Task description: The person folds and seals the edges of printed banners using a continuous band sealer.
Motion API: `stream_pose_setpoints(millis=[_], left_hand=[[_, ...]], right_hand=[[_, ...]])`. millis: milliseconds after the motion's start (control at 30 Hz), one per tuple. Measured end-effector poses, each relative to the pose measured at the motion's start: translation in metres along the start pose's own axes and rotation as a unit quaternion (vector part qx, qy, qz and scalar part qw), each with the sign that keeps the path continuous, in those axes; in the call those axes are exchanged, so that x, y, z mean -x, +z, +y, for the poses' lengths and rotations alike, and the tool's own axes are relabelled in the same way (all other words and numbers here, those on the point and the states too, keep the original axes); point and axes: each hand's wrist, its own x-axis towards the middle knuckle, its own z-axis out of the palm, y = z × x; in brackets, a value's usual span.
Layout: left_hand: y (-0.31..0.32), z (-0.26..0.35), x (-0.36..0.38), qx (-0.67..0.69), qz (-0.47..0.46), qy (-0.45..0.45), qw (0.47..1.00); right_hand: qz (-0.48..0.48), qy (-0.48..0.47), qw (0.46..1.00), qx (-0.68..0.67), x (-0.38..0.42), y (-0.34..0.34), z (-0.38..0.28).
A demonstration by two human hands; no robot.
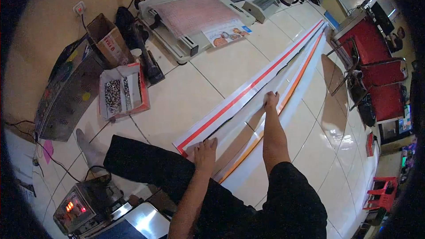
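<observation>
Long white sheet with red and orange stripes (pixel 248 87) runs 7-to-2 o'clock, left hand (pixel 205 152)'s fingers spread at 6, right hand (pixel 271 101)'s curled at 3 (can't tell if gripping), so imo uneven pressure could crease it crooked.

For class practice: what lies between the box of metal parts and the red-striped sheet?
Only bare floor tiles, as the head view shows.
</observation>
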Motion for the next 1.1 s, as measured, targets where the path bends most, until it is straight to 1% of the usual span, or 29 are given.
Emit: stream_pose_setpoints(millis=[33, 67, 100, 133, 167, 200, 233, 267, 300, 333, 367, 400, 467, 500, 567, 600, 667, 700, 733, 767, 800, 833, 867, 900, 933, 967, 1000, 1067, 1100], left_hand=[[0.003, -0.001, 0.003, -0.034, -0.034, -0.040, 0.998], [0.007, 0.000, 0.005, -0.066, -0.067, -0.079, 0.992], [0.012, -0.001, 0.009, -0.064, -0.067, -0.080, 0.992], [0.016, -0.004, 0.013, -0.071, -0.098, -0.079, 0.989], [0.018, -0.006, 0.017, -0.078, -0.130, -0.078, 0.985], [0.017, -0.005, 0.018, -0.078, -0.131, -0.080, 0.985], [0.012, -0.003, 0.018, -0.042, -0.170, -0.097, 0.980], [0.006, -0.003, 0.015, -0.006, -0.205, -0.113, 0.972], [-0.003, -0.001, 0.013, -0.004, -0.205, -0.115, 0.972], [-0.014, 0.002, 0.014, -0.002, -0.223, -0.117, 0.968], [-0.019, 0.004, 0.016, -0.001, -0.241, -0.120, 0.963], [-0.017, 0.003, 0.017, -0.002, -0.242, -0.121, 0.963], [-0.006, -0.007, 0.019, 0.027, -0.181, -0.074, 0.980], [0.004, -0.013, 0.017, 0.024, -0.182, -0.080, 0.980], [0.024, -0.018, 0.018, 0.086, -0.061, -0.133, 0.985], [0.017, -0.016, 0.020, 0.092, -0.062, -0.155, 0.982], [-0.004, -0.017, 0.014, 0.228, -0.004, -0.297, 0.927], [0.012, -0.020, 0.013, 0.235, 0.002, -0.325, 0.916], [0.041, -0.029, 0.006, 0.280, 0.038, -0.299, 0.912], [0.043, -0.032, 0.002, 0.302, 0.064, -0.295, 0.904], [0.045, -0.035, -0.002, 0.323, 0.090, -0.291, 0.896], [0.031, -0.035, -0.006, 0.370, 0.051, -0.349, 0.859], [0.021, -0.032, -0.009, 0.416, 0.012, -0.402, 0.815], [0.018, -0.028, -0.007, 0.388, 0.028, -0.399, 0.830], [0.018, -0.025, -0.005, 0.357, 0.042, -0.396, 0.845], [0.021, -0.024, -0.007, 0.359, 0.050, -0.420, 0.832], [0.026, -0.028, -0.010, 0.360, 0.061, -0.442, 0.819], [0.036, -0.034, -0.016, 0.520, 0.088, -0.394, 0.753], [0.037, -0.037, -0.019, 0.583, 0.100, -0.364, 0.720]], right_hand=[[-0.020, 0.033, 0.997, -0.067, 0.001, -0.004, -0.001], [-0.021, 0.034, 0.997, -0.066, 0.008, -0.002, -0.009], [0.034, -0.028, 0.996, 0.073, 0.015, 0.002, -0.015], [0.087, -0.088, 0.970, 0.210, 0.024, 0.006, -0.021], [0.110, -0.209, 0.886, 0.399, 0.047, 0.010, -0.032], [0.085, -0.219, 0.862, 0.449, 0.069, 0.015, -0.037], [0.060, -0.229, 0.836, 0.496, 0.095, 0.021, -0.044], [-0.002, -0.261, 0.784, 0.563, 0.133, 0.024, -0.049], [-0.070, -0.206, 0.795, 0.566, 0.171, 0.030, -0.055], [-0.091, -0.187, 0.797, 0.567, 0.193, 0.032, -0.043], [-0.124, -0.178, 0.780, 0.587, 0.217, 0.028, -0.032], [-0.125, -0.177, 0.780, 0.587, 0.223, 0.028, -0.030], [-0.118, -0.215, 0.744, 0.622, 0.237, 0.030, -0.026], [-0.130, -0.196, 0.746, 0.623, 0.229, 0.035, -0.028], [-0.127, -0.191, 0.753, 0.617, 0.201, 0.044, -0.029], [-0.122, -0.186, 0.758, 0.613, 0.188, 0.042, -0.021], [-0.001, -0.226, 0.791, 0.568, 0.137, 0.036, 0.036], [0.015, -0.282, 0.834, 0.474, 0.134, 0.027, 0.044], [-0.016, -0.202, 0.915, 0.349, 0.165, 0.021, 0.033], [-0.023, -0.120, 0.970, 0.212, 0.198, 0.016, 0.021], [-0.101, 0.024, 0.986, 0.129, 0.227, -0.001, 0.020], [-0.154, 0.176, 0.970, 0.067, 0.257, -0.018, 0.017], [-0.200, 0.215, 0.953, 0.080, 0.264, -0.027, 0.028], [-0.247, 0.251, 0.931, 0.095, 0.267, -0.038, 0.043], [-0.356, -0.001, 0.881, 0.311, 0.275, -0.041, 0.049], [-0.427, -0.260, 0.724, 0.475, 0.284, -0.043, 0.054], [-0.443, -0.053, 0.833, 0.327, 0.291, -0.038, 0.046], [-0.534, 0.146, 0.823, 0.125, 0.250, -0.042, 0.077], [-0.347, 0.466, 0.812, -0.063, 0.319, -0.009, -0.036]])
